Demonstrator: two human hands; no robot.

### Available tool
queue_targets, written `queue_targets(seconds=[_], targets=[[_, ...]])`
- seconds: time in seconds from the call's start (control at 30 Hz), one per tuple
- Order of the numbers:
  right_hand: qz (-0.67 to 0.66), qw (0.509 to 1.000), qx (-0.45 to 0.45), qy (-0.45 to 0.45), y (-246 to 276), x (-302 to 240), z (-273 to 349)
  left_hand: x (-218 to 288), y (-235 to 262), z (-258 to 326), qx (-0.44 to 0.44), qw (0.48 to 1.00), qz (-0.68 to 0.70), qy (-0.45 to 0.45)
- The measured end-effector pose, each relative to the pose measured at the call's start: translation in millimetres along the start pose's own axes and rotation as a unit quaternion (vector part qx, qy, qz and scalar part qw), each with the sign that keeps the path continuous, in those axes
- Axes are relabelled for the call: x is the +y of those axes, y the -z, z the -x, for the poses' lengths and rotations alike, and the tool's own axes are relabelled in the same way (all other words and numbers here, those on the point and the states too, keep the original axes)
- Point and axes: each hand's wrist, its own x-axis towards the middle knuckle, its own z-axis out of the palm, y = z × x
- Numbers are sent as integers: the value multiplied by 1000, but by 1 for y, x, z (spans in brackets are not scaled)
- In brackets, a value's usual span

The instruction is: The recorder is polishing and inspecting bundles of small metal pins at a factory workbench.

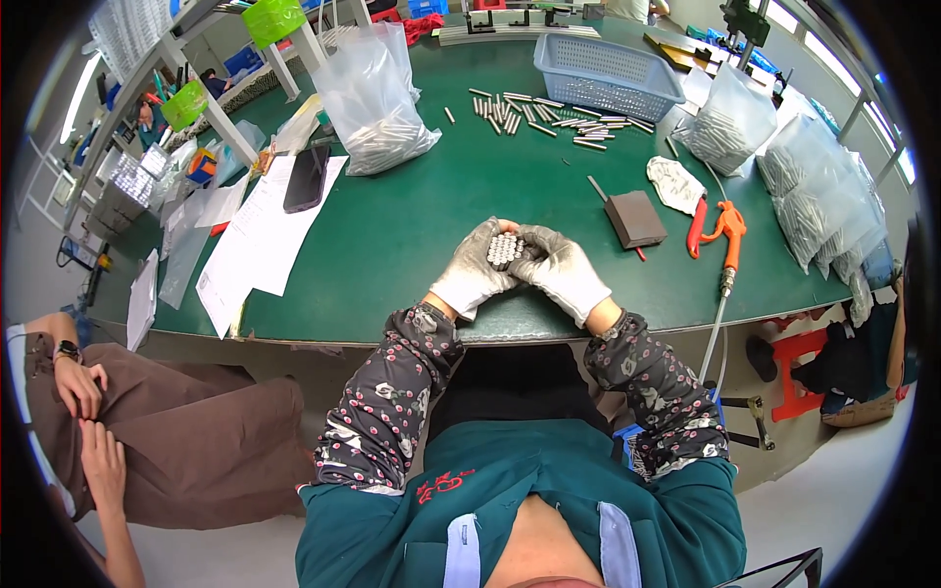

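Observation:
Both of my hands wear grey-white work gloves and meet above the near edge of the green table [392, 245]. Between them is an upright bundle of metal pins [505, 251], its round ends facing up. My left hand [474, 270] wraps the bundle's left side. Around its right side curl the fingers of my right hand [561, 267]. The lower part of the bundle is hidden by the gloves. Farther back lies a loose spread of similar metal pins [559, 118].
Behind the pins stands a blue plastic basket [608, 78]. To my right are a dark block [635, 219], an orange air gun [729, 230] and bags of pins [814, 196]. A phone [307, 179] lies on papers at left, near another bag [368, 108]. Someone sits at left [196, 431].

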Motion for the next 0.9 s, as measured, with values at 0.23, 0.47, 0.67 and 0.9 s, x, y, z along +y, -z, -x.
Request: queue_targets(seconds=[0.23,0.47,0.67,0.9], targets=[[-46,999,-1,-24,0,1,3,-1,0,1,-2,1000,7,6],[-9,999,18,-38,11,-12,5,0,-1,2,17,1000,-18,4],[-1,998,14,-59,21,-10,-1,-8,3,2,24,998,-51,5],[46,997,11,-56,17,-16,-5,-10,5,0,13,993,-113,-3]])
